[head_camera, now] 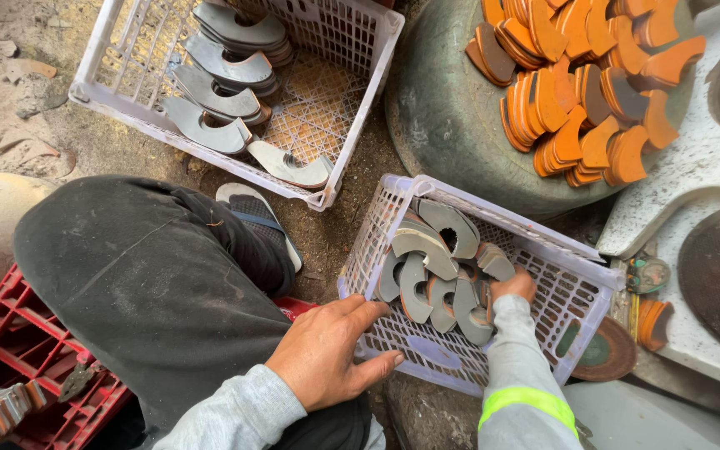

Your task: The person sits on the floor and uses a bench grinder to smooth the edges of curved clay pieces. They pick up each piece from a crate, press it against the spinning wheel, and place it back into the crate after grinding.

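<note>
My left hand (327, 350) rests flat on the near rim of a small white plastic crate (581, 275), fingers spread and holding nothing. My right hand (512, 286) reaches down inside that crate, fingers curled around the end of a stack of grey, curved, horseshoe-shaped metal pieces (435, 267) that stand on edge. Only its knuckles show; my grey sleeve with a yellow-green band covers the wrist.
A larger white crate (93, 71) at the top left holds rows of similar grey pieces (218, 92). Orange curved pieces (585, 83) fill a round tub at the top right. My dark-trousered knee and shoe are left of centre. A red crate (18, 333) sits at bottom left.
</note>
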